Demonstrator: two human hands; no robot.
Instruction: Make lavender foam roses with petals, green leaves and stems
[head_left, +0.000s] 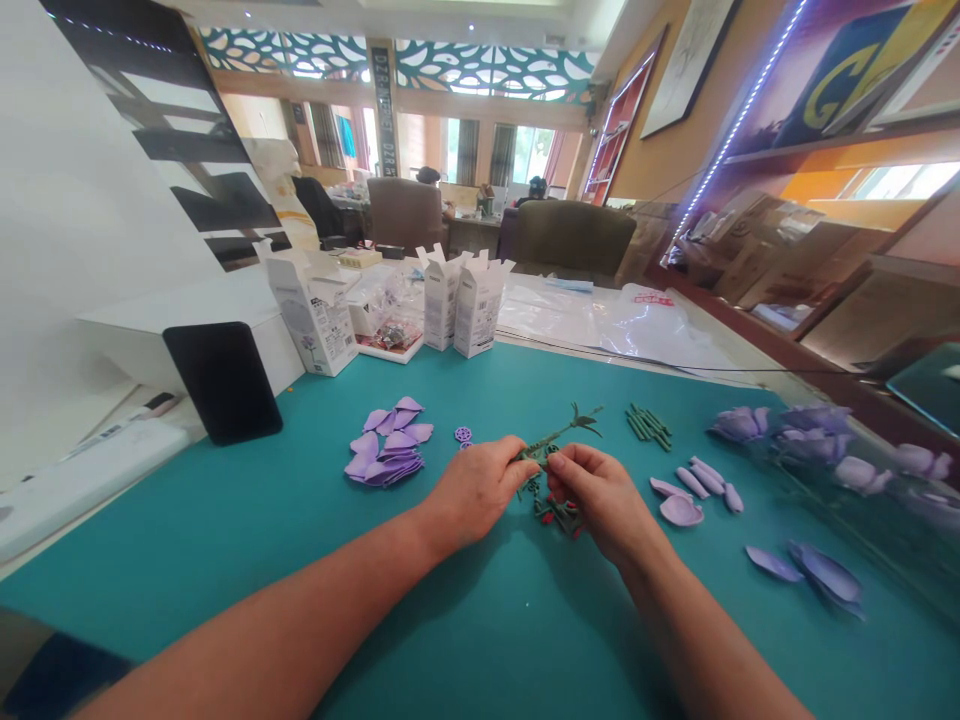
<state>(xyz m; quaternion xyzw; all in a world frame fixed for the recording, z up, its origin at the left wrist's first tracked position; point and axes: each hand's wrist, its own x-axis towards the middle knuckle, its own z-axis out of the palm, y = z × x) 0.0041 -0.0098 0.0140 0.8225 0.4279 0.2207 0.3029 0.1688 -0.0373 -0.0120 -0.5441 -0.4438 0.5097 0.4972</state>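
Both hands meet over the middle of the teal mat (300,560). My left hand (480,485) is closed on a green stem (551,437) with leaf-like tips pointing up to the right. My right hand (600,490) pinches at the same stem's lower part; its fingertips hide what they touch. Beneath the hands lies a pile of green and red pieces (559,515), partly covered. Left of them are purple petals (386,460) and small purple round parts (463,435). To the right lie short green sticks (649,427) and pale purple pieces (682,510).
Open white boxes (476,310) stand at the mat's back edge, near a tray of small parts (390,338). A black tablet-like panel (223,385) leans at the left. Assembled purple flowers (814,435) and larger petals (825,577) lie at the right.
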